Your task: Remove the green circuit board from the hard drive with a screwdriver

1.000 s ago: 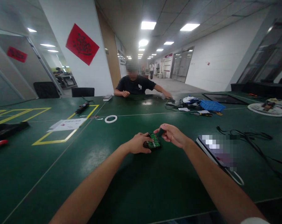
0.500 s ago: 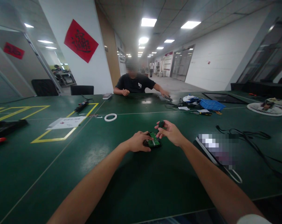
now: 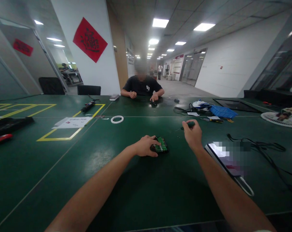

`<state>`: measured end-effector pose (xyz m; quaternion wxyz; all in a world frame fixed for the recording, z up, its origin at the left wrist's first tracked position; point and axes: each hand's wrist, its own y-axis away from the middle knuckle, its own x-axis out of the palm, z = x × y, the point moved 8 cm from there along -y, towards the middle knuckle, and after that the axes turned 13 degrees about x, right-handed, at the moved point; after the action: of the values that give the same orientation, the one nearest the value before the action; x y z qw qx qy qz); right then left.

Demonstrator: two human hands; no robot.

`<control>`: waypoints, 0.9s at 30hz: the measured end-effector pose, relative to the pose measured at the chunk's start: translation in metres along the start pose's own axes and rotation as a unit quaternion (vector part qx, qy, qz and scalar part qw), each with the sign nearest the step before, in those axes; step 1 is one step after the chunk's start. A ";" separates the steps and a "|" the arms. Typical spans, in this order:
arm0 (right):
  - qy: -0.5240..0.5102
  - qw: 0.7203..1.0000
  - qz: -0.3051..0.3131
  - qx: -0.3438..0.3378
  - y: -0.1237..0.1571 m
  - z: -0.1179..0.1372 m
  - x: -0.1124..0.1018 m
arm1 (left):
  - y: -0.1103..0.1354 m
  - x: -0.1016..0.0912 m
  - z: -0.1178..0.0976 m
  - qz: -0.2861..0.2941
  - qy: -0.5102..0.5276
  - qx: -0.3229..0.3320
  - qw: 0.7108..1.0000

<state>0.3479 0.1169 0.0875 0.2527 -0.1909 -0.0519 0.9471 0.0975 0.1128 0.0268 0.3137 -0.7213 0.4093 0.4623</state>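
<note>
A small black device with a bare green circuit board (image 3: 160, 146) lies on the green table (image 3: 141, 193) in front of me. My left hand (image 3: 146, 145) rests on its left side, fingers curled round it. My right hand (image 3: 191, 132) is raised to the right of the board, closed on a small screwdriver (image 3: 187, 125) with a dark green handle whose thin tip points left. The hand and the board are apart.
A phone (image 3: 226, 154) lies just right of my right forearm, black cables (image 3: 259, 145) beyond it. A white tape ring (image 3: 117, 119), a paper sheet (image 3: 72, 122), a blue tray (image 3: 221, 111) and tools lie farther off. Another person (image 3: 142, 87) sits at the far side.
My right hand has drawn away from the board to the right and turned the screwdriver sideways. The person opposite pulled an outstretched arm back in. The left hand stayed on the board.
</note>
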 end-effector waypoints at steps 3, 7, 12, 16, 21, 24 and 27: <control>0.236 0.963 -0.087 -0.097 -0.009 -0.003 -0.005 | 0.002 -0.002 -0.002 -0.002 -0.002 -0.001 1.000; 0.418 0.903 0.042 -0.086 -0.020 -0.048 0.025 | 0.002 -0.001 -0.001 0.000 0.002 -0.001 1.000; 0.455 0.886 0.072 -0.050 -0.023 -0.075 0.037 | 0.001 0.001 0.002 -0.002 0.006 -0.005 1.000; 0.466 0.881 0.069 -0.042 -0.023 -0.079 0.040 | 0.001 0.001 0.002 -0.002 0.001 0.000 1.000; 0.464 0.882 0.071 -0.047 -0.020 -0.074 0.042 | -0.001 0.001 0.002 -0.010 -0.036 -0.006 0.999; 0.437 0.889 0.103 -0.094 -0.007 -0.058 0.053 | -0.004 0.003 0.006 -0.029 -0.061 -0.038 0.997; 0.372 0.892 0.174 -0.191 0.021 -0.032 0.076 | -0.005 0.004 0.013 -0.047 -0.081 -0.086 0.992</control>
<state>0.2902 0.1364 0.0287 0.0435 -0.5799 -0.0994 0.8074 0.0979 0.1252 0.0181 0.3039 -0.7245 0.3064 0.5375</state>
